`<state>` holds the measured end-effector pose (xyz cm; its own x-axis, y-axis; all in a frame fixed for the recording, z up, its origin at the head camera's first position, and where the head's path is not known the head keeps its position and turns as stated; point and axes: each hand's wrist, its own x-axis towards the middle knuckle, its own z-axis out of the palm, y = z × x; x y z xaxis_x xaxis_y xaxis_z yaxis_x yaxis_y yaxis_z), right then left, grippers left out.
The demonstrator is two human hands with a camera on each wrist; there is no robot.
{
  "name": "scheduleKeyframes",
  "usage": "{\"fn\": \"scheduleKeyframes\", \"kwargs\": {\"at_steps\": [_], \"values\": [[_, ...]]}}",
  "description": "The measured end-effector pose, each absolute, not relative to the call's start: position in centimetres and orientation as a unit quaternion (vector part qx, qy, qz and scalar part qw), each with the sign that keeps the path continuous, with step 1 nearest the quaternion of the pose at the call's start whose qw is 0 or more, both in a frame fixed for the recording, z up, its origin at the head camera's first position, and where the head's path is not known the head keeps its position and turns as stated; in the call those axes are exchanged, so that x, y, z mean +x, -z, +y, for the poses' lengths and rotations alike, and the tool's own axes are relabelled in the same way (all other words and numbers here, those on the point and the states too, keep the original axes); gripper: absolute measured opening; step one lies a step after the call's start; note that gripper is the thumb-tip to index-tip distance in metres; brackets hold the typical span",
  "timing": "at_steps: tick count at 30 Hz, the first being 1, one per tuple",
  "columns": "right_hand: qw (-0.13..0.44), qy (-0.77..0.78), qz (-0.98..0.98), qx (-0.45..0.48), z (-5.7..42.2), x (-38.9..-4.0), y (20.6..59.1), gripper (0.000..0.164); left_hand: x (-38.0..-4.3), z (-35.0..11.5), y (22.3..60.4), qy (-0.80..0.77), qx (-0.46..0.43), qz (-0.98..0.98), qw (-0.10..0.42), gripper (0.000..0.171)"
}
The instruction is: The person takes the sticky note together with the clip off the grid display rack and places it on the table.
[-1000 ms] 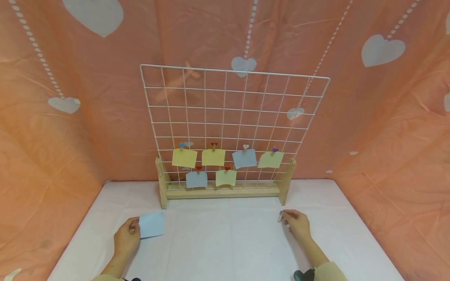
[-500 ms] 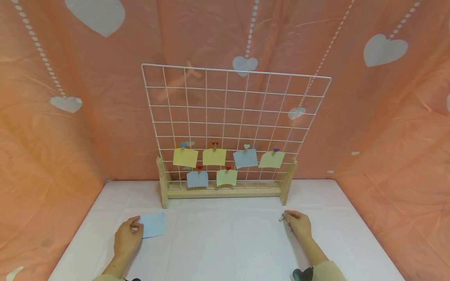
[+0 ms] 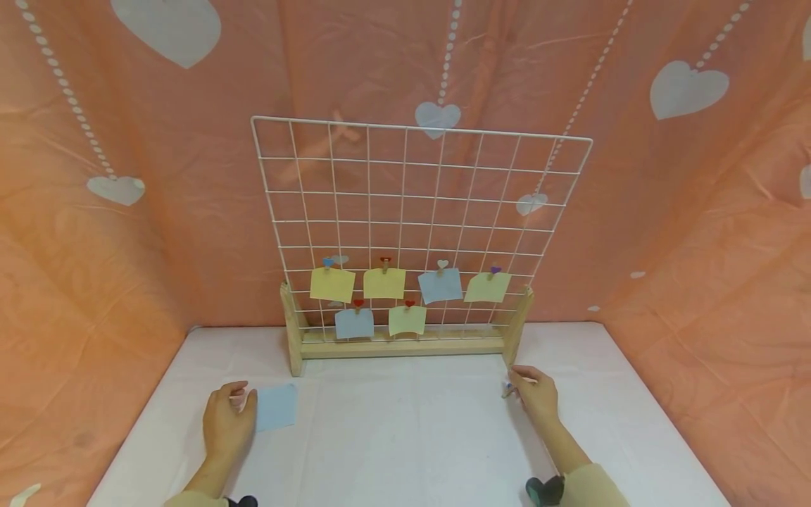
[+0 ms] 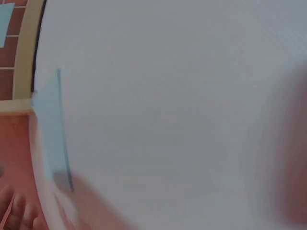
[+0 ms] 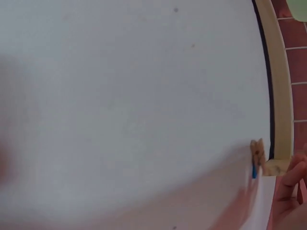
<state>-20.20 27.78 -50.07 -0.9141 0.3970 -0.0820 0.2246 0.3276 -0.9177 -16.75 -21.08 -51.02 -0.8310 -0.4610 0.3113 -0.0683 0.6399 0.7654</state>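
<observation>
My left hand is just left of a light blue square of paper that lies on the table. Its fingers are loosely bent and hold nothing. In the left wrist view a gap separates the fingertips from the blue paper. On the right, a small wooden clothespin with a blue decoration lies by the rack's right foot. My right hand hovers beside it with relaxed fingers and nothing gripped. The right wrist view shows the clothespin apart from the hand.
A white wire grid stands in a wooden base at the table's back. Several yellow, blue and green notes hang on it from heart-topped clips, such as a yellow note. An orange curtain surrounds the white table.
My left fingers have let go of the blue paper and drawn back from it. My right fingers have released the clothespin and lifted slightly.
</observation>
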Motion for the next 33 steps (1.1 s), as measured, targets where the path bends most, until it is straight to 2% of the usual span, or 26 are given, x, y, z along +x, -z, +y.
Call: {"fn": "scheduleKeyframes", "kwargs": {"at_steps": [7,16,23,33], "values": [[0.134,-0.558,-0.808,-0.131,26.4,-20.6,49.1,0.028,-17.5,-20.0,49.9,0.428,0.139,-0.849,0.277,0.024],[0.098,-0.564,-0.806,-0.148,23.7,-21.8,47.4,0.028,-18.5,-18.6,48.8,0.442,0.113,-0.834,0.309,0.023],[0.123,-0.578,-0.799,-0.112,21.7,-22.5,46.7,0.026,-19.1,-17.7,48.4,0.450,0.100,-0.826,0.325,0.022],[0.108,-0.605,-0.784,-0.087,19.8,-23.1,45.8,0.026,-19.8,-16.7,47.7,0.456,0.075,-0.815,0.348,0.021]]}}
